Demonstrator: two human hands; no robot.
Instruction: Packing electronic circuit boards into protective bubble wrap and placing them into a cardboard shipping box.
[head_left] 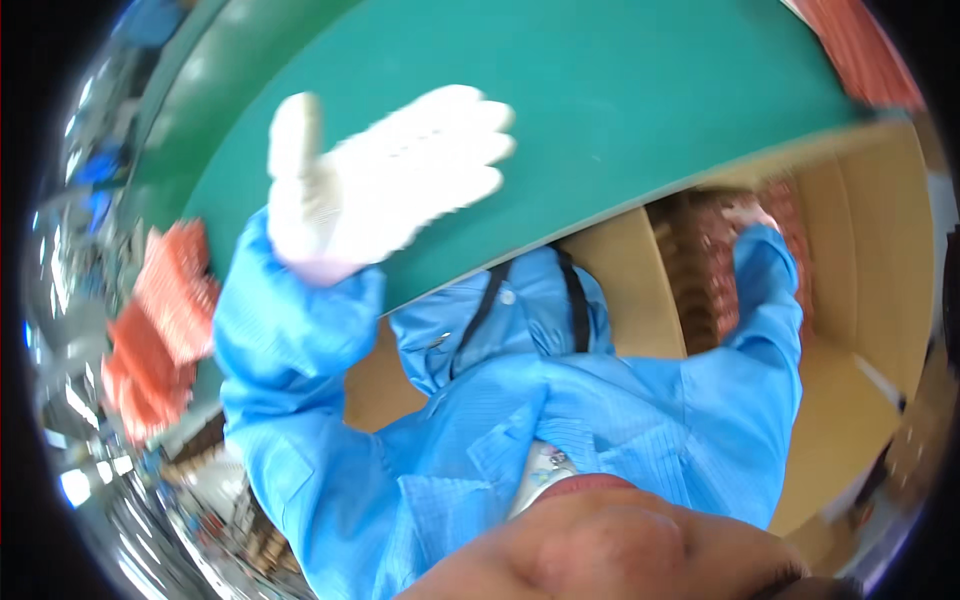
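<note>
My left hand (400,175), in a white knit glove, is held out flat above a green tabletop (640,90). Its fingers are stretched, the thumb stands apart, and nothing lies in the palm. On the right, my right hand (748,213) reaches down into an open cardboard box (870,230) beside the table. It is at pink bubble wrap (725,265) inside the box. Blur and the sleeve cuff hide most of its fingers, so whether it grips the wrap cannot be made out.
Folded pink bubble wrap (165,310) lies at the table's left edge, and more pink wrap (862,50) sits at the far right corner. The table's front edge runs between my body and the green surface. Cardboard (630,270) also stands beside my lap.
</note>
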